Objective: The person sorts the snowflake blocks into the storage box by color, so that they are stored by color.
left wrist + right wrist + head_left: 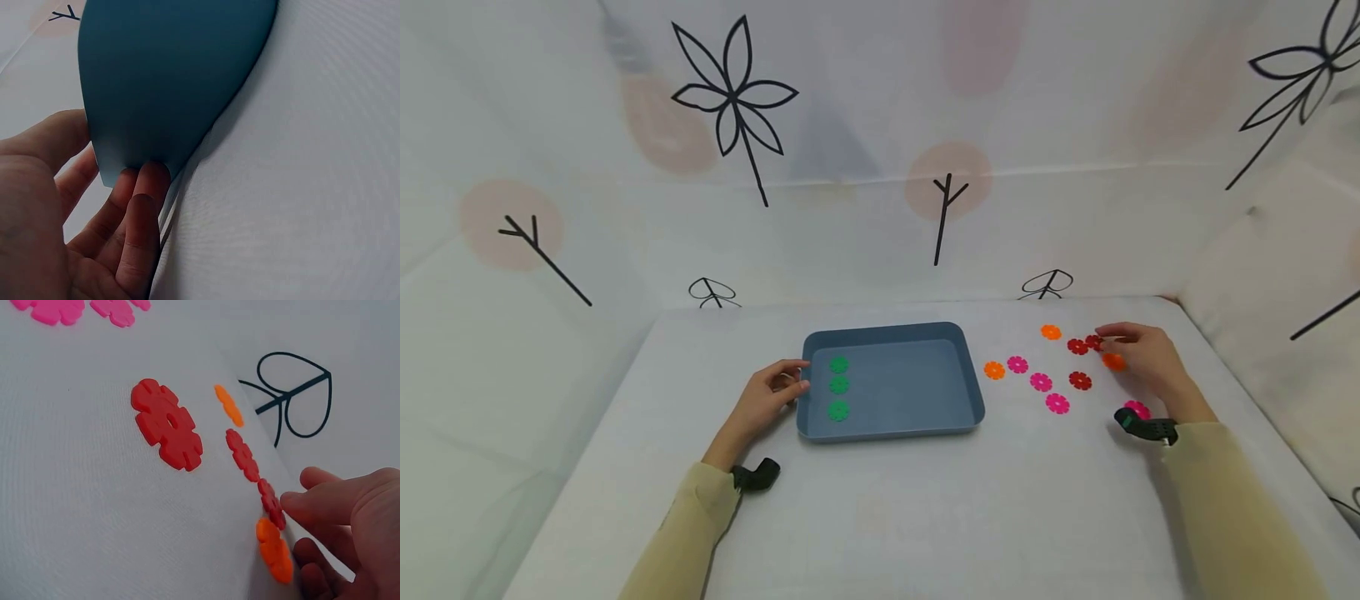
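Note:
A blue-grey rectangular tray (898, 425) lies left of the scattered pieces, with three green flower-shaped discs (838, 384) in a column along its left side. My left hand (767, 396) grips the tray's left rim, its curled fingers (142, 231) against the outer wall. To the right, my right hand (1146, 358) reaches over the loose pieces. Its fingertips touch a red flower-shaped disc (270, 503) that lies flat on the table. Just beside that piece are an orange disc (274, 553) under the fingers and another red disc (242, 456).
Between tray and right hand lie more flower discs: an orange one (994, 370), several pink ones (1041, 382) and a red one (1080, 381). Another orange disc (1051, 332) is farther back. One pink disc (1138, 409) sits by the right wrist camera. Patterned cloth (865, 233) hangs behind the table.

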Tool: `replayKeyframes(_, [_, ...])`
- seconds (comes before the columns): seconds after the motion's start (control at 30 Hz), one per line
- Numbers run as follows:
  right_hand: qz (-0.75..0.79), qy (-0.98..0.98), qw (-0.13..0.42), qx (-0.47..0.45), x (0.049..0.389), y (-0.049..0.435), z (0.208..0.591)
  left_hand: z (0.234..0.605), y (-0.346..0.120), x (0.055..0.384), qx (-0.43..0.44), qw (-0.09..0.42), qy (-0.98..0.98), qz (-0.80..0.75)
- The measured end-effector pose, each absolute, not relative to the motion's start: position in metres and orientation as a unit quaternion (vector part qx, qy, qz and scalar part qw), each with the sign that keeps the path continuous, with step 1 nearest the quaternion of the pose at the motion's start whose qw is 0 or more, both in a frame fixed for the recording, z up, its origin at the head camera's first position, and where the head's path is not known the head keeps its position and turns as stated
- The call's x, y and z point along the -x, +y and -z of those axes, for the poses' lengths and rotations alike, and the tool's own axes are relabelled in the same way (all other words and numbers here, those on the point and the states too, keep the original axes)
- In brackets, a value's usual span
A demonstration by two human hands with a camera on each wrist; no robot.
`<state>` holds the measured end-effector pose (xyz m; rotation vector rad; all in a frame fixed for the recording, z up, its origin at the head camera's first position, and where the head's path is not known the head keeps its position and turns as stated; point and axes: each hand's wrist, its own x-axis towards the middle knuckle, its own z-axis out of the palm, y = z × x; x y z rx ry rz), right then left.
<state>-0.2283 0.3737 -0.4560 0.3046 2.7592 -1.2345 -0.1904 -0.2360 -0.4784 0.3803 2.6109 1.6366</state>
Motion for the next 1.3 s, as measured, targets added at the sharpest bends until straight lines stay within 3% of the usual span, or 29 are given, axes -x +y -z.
replayKeyframes(0.63, [0.44, 0.884, 0.012, -0.159, 0.23, 0.37, 0.474, 0.477, -0.236, 0.19, -0.125, 0.016, 0.844, -0.521])
replayKeyframes(1.3, [0.444, 0.881, 0.024, -0.16, 0.228, 0.366, 0.468, 0.465, -0.232, 0.184, -0.134, 0.02, 0.845, -0.517])
